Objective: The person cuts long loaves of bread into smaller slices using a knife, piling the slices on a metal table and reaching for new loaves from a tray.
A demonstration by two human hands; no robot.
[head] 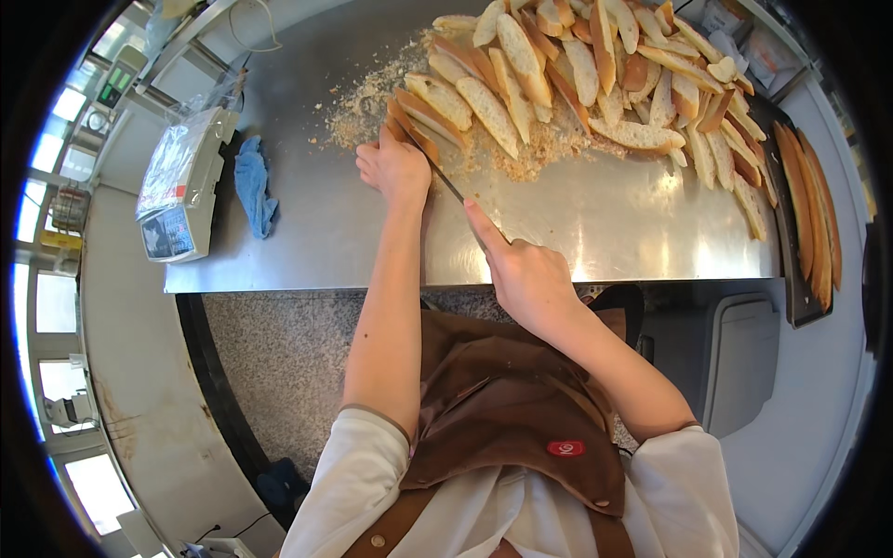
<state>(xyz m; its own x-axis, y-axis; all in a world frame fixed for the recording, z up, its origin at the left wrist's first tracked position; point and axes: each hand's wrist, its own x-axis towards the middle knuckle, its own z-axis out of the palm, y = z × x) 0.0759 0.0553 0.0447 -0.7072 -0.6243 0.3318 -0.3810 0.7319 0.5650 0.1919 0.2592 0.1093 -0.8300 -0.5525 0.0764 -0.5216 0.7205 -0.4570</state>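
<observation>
My right hand grips a long bread knife, index finger stretched along its back. The blade runs up and left to a piece of crusty bread near my left hand. The fingers of my left hand are closed on that bread's near end. Just beyond lie several bread slices in a slanting row, pale crumb showing. They lead into a large heap of cut bread at the upper right. Crumbs are scattered around and under the slices.
A steel table spans the area before me. On its left stand a plastic-wrapped scale and a crumpled blue cloth. At the right edge a dark tray holds long uncut-looking loaves. A grey bin is below.
</observation>
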